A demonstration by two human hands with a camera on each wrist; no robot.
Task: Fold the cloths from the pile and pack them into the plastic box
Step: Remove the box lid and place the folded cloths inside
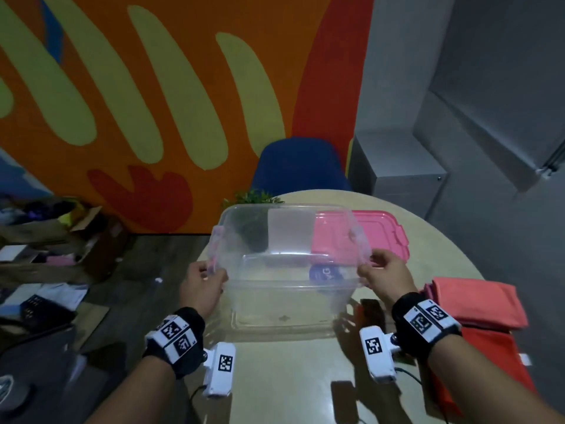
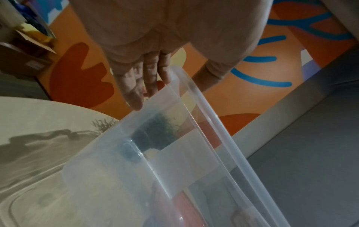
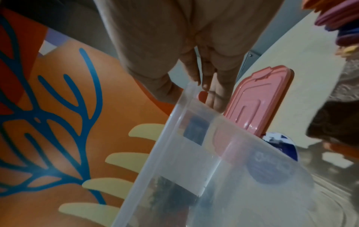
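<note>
Both hands hold a clear, empty plastic box (image 1: 287, 301) over the middle of the round table (image 1: 290, 377). My left hand (image 1: 211, 275) pinches the left rim, and the left wrist view shows the fingers (image 2: 136, 98) outside the box's (image 2: 155, 169) wall and the thumb over the rim. My right hand (image 1: 374, 270) pinches the right rim (image 3: 189, 92) the same way. I cannot tell whether the base touches the table. A pile of coral and red cloths (image 1: 477, 304) lies to the right of the box.
A pink lid (image 1: 382, 237) lies flat behind the box on the right. A small green plant (image 1: 253, 198) and a blue round object (image 1: 324, 272) stand behind it. A blue chair (image 1: 299, 163) is at the far edge. Cardboard boxes (image 1: 61, 240) sit on the floor to the left.
</note>
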